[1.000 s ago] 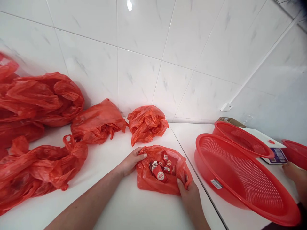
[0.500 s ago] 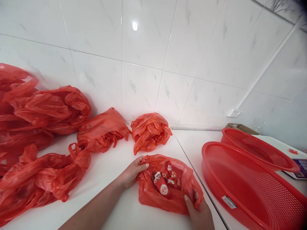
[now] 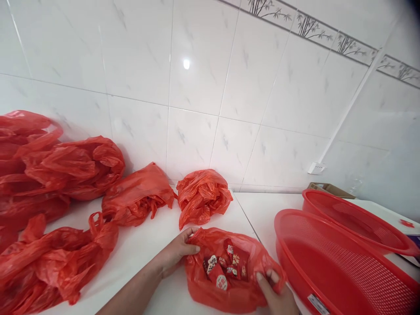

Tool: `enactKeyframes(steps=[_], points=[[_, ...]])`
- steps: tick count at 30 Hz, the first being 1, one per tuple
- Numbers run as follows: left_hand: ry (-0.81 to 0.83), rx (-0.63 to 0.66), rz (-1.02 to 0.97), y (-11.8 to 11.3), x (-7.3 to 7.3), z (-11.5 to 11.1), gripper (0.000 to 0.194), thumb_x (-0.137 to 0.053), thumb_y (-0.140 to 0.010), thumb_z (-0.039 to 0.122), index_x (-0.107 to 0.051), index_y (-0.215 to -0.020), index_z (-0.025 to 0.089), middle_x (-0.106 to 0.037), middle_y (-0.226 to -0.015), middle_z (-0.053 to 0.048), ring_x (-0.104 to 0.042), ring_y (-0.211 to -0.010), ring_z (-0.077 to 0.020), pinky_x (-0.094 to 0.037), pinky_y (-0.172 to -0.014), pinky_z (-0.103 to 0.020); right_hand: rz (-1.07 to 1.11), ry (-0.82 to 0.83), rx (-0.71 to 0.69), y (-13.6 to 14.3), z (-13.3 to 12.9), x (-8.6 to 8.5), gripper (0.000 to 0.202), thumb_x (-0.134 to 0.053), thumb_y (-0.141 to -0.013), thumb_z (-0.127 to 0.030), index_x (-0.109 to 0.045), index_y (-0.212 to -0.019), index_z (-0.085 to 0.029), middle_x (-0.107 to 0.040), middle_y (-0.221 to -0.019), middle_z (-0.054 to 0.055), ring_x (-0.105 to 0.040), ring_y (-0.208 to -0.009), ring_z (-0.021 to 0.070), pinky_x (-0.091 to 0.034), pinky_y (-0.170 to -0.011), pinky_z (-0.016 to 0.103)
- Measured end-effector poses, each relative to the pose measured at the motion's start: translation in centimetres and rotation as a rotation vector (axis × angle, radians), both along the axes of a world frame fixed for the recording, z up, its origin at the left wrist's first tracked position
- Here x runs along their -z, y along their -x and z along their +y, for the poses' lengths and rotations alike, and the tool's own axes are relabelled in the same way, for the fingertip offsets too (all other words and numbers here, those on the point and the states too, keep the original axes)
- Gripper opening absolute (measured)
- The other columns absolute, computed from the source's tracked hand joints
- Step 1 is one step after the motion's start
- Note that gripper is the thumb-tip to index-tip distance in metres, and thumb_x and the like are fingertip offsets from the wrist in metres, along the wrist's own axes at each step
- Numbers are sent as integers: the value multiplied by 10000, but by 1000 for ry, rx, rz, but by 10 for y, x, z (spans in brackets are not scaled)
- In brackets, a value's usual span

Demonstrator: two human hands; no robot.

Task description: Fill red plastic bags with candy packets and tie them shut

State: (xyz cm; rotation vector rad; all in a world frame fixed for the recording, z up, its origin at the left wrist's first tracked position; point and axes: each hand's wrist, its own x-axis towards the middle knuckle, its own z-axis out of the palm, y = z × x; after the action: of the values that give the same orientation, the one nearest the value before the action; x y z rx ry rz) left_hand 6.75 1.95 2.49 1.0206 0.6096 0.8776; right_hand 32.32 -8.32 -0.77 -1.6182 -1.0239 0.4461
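An open red plastic bag (image 3: 226, 302) lies on the white table near the bottom centre, its mouth spread wide. Several small red and dark wrapped packets (image 3: 220, 280) rest inside it. My left hand (image 3: 179, 253) pinches the bag's left rim between thumb and fingers. At the right rim, my right hand (image 3: 275, 291) grips the plastic, thumb inside the mouth. Just behind sits a crumpled red bag (image 3: 205, 197).
More red bags (image 3: 138, 194) lie to the left, with a large heap (image 3: 75, 166) against the tiled wall. Two red perforated baskets (image 3: 328, 267) stand on the right. Behind them are a cardboard box (image 3: 331, 190) and a wall socket (image 3: 316, 168).
The view has tilted upward, so the table things appear lower and more wall shows. Both hands still hold the bag's rim, and its mouth looks slightly wider.
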Motion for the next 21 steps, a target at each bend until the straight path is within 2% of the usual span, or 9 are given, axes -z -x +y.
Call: enactKeyframes(steps=[2, 5, 8, 10, 12, 16, 21], points=[[-47, -76, 46, 0, -16, 6, 401, -759, -636, 162, -569, -989, 176, -676, -894, -59, -662, -789, -218, -516, -715, -338, 14, 30, -18, -2, 11, -30, 306, -638, -652, -489, -606, -646, -185, -640, -614, 16, -635, -658, 232, -501, -587, 273], [-153, -197, 34, 1, -53, 11, 371, -732, -698, 209, -555, -1024, 198, -662, -929, -33, -641, -813, -181, -499, -731, -295, 41, 3, -19, -4, 18, -69, 344, -665, -627, -515, -602, -701, -185, -653, -670, 17, -625, -684, 217, -499, -590, 256], [-290, -261, 100, 5, -90, 12, 337, -701, -744, 283, -560, -1038, 203, -657, -942, -32, -634, -842, -195, -493, -753, -309, 42, -26, -49, -4, 16, -88, 371, -652, -654, -542, -616, -763, -189, -674, -727, 20, -631, -717, 215, -502, -598, 244], [-352, -299, 204, 10, -105, 10, 328, -693, -744, 320, -571, -1022, 197, -656, -944, -40, -637, -826, -209, -498, -730, -323, 14, -11, -70, -6, 13, -92, 393, -624, -676, -566, -637, -772, -185, -691, -751, 37, -642, -748, 232, -510, -613, 252], [-387, -343, 307, 16, -112, 8, 330, -678, -748, 347, -581, -1023, 192, -653, -960, -48, -638, -806, -213, -500, -702, -326, -28, 6, -68, -11, 12, -91, 427, -578, -708, -596, -659, -777, -183, -705, -775, 55, -650, -778, 247, -516, -634, 266], [-453, -382, 481, 27, -115, 6, 301, -660, -755, 355, -607, -1003, 193, -651, -946, -42, -636, -781, -206, -496, -671, -312, -89, -17, -16, -26, 13, -93, 438, -540, -745, -613, -673, -790, -198, -717, -829, 57, -655, -788, 236, -516, -669, 272], [-484, -432, 436, 35, -131, 1, 327, -666, -754, 368, -601, -1024, 196, -658, -936, -38, -627, -746, -172, -489, -653, -274, -39, -106, -4, -28, 21, -117, 415, -563, -761, -576, -683, -813, -182, -722, -829, 78, -671, -790, 243, -531, -643, 282]])
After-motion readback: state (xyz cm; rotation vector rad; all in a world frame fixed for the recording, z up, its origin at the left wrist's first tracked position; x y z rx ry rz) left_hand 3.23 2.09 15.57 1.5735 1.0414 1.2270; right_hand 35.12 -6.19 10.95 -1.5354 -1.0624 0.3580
